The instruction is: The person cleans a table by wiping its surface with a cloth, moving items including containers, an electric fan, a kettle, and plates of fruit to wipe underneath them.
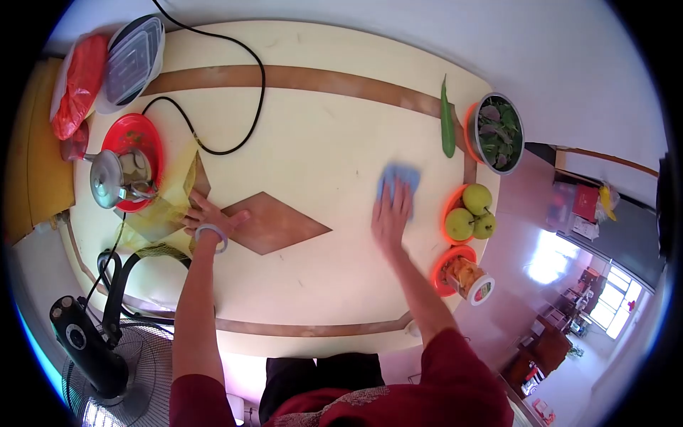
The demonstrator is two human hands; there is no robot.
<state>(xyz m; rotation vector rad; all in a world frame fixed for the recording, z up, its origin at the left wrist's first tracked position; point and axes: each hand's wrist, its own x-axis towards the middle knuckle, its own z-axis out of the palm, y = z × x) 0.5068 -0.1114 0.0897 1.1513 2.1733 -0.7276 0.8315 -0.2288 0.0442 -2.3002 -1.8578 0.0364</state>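
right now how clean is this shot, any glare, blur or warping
Head view: strong fisheye, with the table edges bowed and the corners black; glare blown out on the floor at right and in the far window; right hand and blue cloth softened, probably by motion; jar label too small to read.

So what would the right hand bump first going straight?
Probably nothing: ahead of the right hand and its blue cloth, the tabletop looks free; the green vegetable seems right of its path.
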